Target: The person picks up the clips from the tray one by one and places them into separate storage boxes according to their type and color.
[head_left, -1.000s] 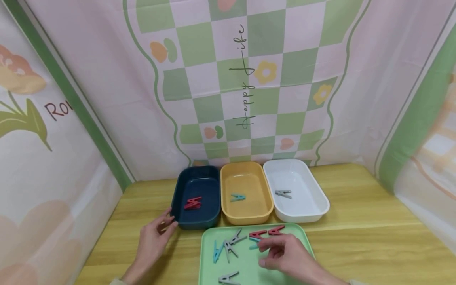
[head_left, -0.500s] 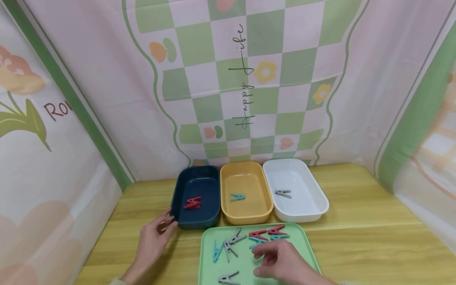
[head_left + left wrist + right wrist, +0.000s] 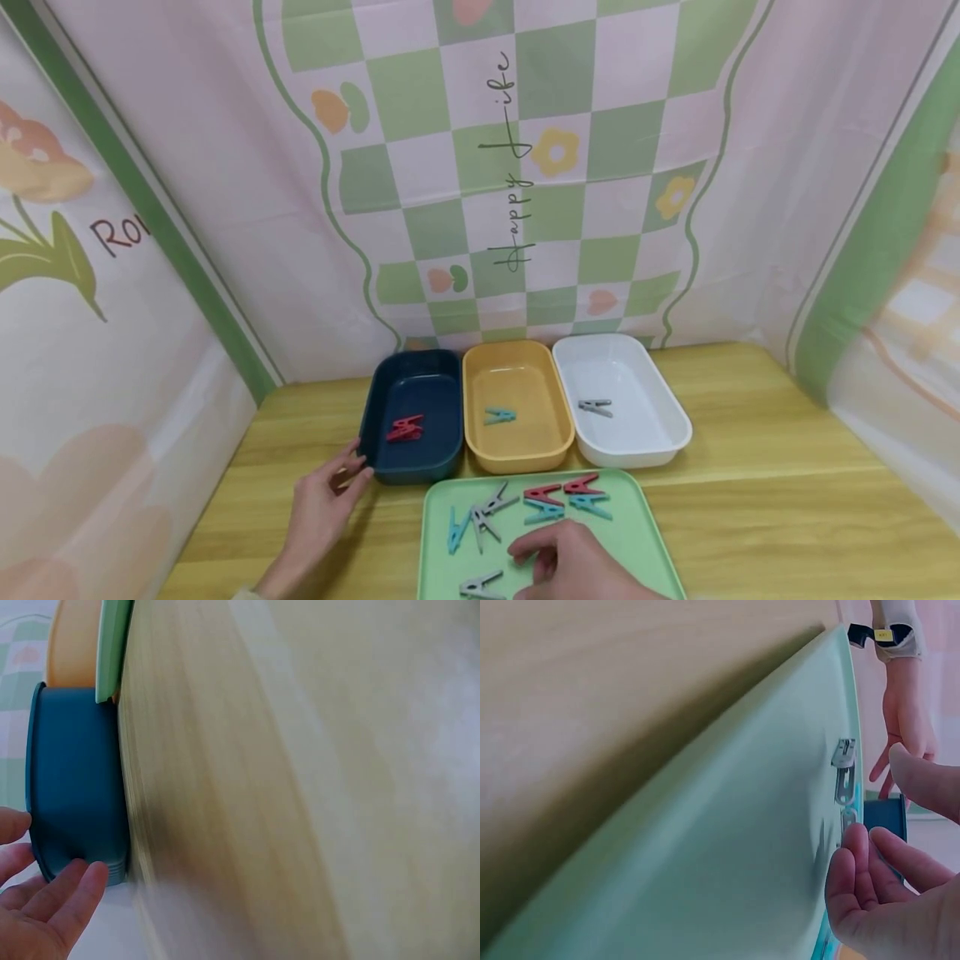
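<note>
My left hand (image 3: 322,504) touches the near left corner of the navy blue bin (image 3: 416,475) with relaxed, spread fingers. Over the light green tray (image 3: 431,575) hovers my right hand (image 3: 573,562), thumb apart from loosely bent fingers and nothing between them. Left of it on the tray lies a grey clothespin (image 3: 482,586). Farther back, two more grey clothespins (image 3: 495,502) overlap beside a blue clothespin (image 3: 457,529). At the tray's back right, a red clothespin (image 3: 543,494) and another red clothespin (image 3: 581,483) lie just behind two blue clothespins (image 3: 591,503).
Red clothespins (image 3: 406,427) lie in the navy bin. Beside it, a yellow bin (image 3: 519,461) holds a blue clothespin (image 3: 500,415), and a white bin (image 3: 637,458) holds a grey clothespin (image 3: 596,407). A patterned curtain (image 3: 525,167) hangs behind the wooden table (image 3: 780,467).
My right hand has moved toward me and slightly left over the tray, uncovering the blue clothespins near the red ones. The left hand stays at the navy bin.
</note>
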The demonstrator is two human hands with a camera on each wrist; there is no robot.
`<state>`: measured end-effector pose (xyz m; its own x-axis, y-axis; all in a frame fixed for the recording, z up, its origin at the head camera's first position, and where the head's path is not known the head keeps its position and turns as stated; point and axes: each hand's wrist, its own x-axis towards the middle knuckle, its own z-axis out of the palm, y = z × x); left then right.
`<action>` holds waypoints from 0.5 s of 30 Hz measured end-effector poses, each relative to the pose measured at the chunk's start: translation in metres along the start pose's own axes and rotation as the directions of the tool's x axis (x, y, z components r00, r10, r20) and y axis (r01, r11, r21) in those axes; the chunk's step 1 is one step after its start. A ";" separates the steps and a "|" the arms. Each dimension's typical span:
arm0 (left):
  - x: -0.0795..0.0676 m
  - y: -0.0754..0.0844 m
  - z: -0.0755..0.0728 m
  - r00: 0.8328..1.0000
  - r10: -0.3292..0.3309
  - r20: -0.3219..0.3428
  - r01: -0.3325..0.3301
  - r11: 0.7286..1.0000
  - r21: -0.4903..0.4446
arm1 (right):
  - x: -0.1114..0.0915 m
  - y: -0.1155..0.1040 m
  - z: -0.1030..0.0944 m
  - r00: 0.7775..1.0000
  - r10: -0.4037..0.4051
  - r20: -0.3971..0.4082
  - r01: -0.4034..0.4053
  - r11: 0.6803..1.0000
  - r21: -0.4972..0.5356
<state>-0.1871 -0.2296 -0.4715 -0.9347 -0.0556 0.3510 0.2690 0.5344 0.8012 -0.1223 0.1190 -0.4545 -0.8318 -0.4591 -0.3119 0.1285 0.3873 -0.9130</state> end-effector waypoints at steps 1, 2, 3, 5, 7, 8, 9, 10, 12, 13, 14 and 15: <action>0.000 0.000 0.000 1.000 0.002 -0.001 -0.002 1.000 0.001 | 0.001 0.000 0.002 1.000 -0.002 0.005 0.002 1.000 -0.004; 0.000 0.000 0.000 1.000 0.001 0.000 -0.001 1.000 0.000 | 0.002 0.001 0.003 1.000 -0.005 0.012 0.005 1.000 -0.003; 0.000 0.000 0.000 1.000 0.002 0.000 -0.002 1.000 0.000 | 0.003 0.001 0.004 1.000 -0.009 0.020 0.009 1.000 -0.002; 0.000 0.000 0.000 1.000 0.008 0.000 -0.008 1.000 -0.001 | 0.005 0.001 0.006 0.999 -0.005 0.034 0.005 1.000 -0.004; -0.001 0.000 0.000 1.000 0.016 -0.001 -0.016 1.000 -0.003 | 0.007 0.001 0.009 0.999 -0.001 0.041 0.001 1.000 -0.015; -0.001 0.000 0.000 1.000 0.019 -0.002 -0.019 1.000 -0.007 | 0.008 0.001 0.010 0.999 -0.003 0.044 0.004 1.000 -0.020; -0.001 0.000 0.000 1.000 0.023 -0.003 -0.023 1.000 -0.009 | 0.008 0.000 0.011 0.999 -0.006 0.044 0.007 1.000 -0.027; -0.001 -0.001 0.000 1.000 0.027 -0.003 -0.027 1.000 -0.012 | 0.009 0.000 0.012 0.999 -0.007 0.043 0.008 0.999 -0.036; -0.001 -0.001 -0.001 1.000 0.028 -0.003 -0.028 0.999 -0.015 | 0.010 -0.001 0.013 0.999 -0.014 0.042 0.016 0.999 -0.052; 0.000 -0.001 -0.001 1.000 0.028 -0.003 -0.028 1.000 -0.014 | 0.010 -0.001 0.014 0.999 -0.019 0.042 0.022 0.998 -0.055; -0.001 -0.001 -0.001 1.000 0.025 -0.002 -0.025 1.000 -0.014 | 0.010 -0.001 0.015 0.999 -0.026 0.041 0.028 0.998 -0.061; 0.000 -0.001 -0.001 1.000 0.023 -0.003 -0.023 1.000 -0.014 | 0.011 -0.002 0.015 0.999 -0.032 0.042 0.035 0.997 -0.065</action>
<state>-0.1869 -0.2309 -0.4723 -0.9276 -0.0457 0.3707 0.2938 0.5237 0.7996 -0.1234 0.1012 -0.4605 -0.8122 -0.5045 -0.2930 0.0640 0.4222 -0.9043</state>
